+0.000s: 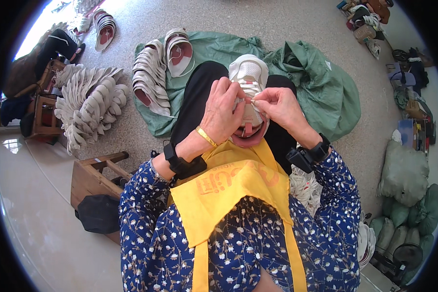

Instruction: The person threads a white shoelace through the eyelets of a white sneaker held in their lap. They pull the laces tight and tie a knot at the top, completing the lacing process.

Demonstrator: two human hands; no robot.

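A white sneaker upper (248, 70) with a pink lining rests between my knees, its toe pointing away from me. White lace (249, 88) crosses its front. Over the left side of the lacing, my left hand (222, 109) has its fingers bent together. From the right, my right hand (279, 108) pinches the end of a shoelace between thumb and forefinger. The fingertips of both hands nearly meet above the tongue. What the left fingers hold, if anything, is hidden behind them.
Nested shoe uppers (151, 78) lie on a green sheet (209, 46) ahead to the left. A larger pile of uppers (90, 104) stands on the floor further left. A wooden stool (95, 177) is by my left side, and stuffed sacks (404, 170) line the right wall.
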